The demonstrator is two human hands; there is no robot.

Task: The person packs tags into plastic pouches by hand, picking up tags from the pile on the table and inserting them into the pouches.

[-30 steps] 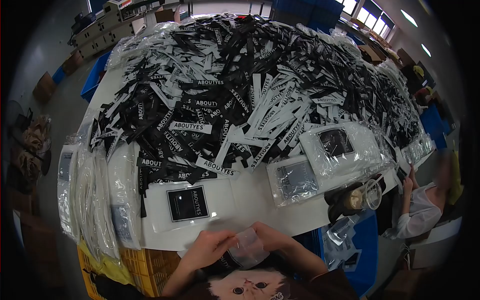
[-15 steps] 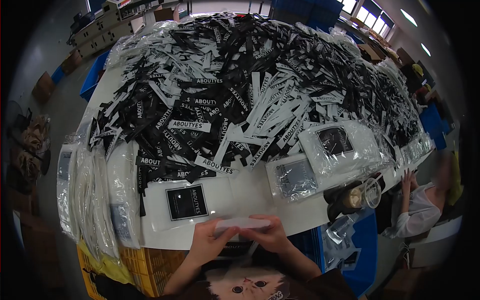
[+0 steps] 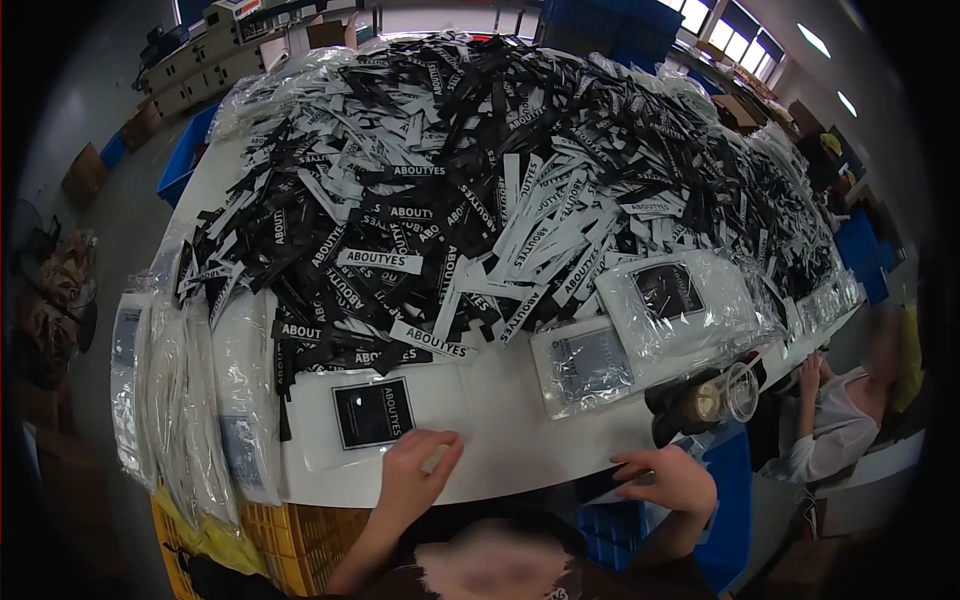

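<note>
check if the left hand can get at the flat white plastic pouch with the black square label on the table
Likely yes: the left hand is right by the near edge of the flat white plastic pouch, and only some black printed strips seem to overlap its far edge.

Tabletop [image 3: 510, 400] opens between packets [image 3: 325, 445]; piled strips [image 3: 400, 230] block beyond.

We log: white pack [image 3: 442, 398] — flat, near table [image 3: 508, 466] edge, black label [image 3: 373, 412] reading ABOUTYES sideways | strips [image 3: 380, 261] — black and white, ABOUTYES print, loose, crisscrossed in a big heap behind pack | clear bags [image 3: 701, 441] — crumpled, in blue bin [image 3: 735, 520], partly hidden, count unclear to us
</note>
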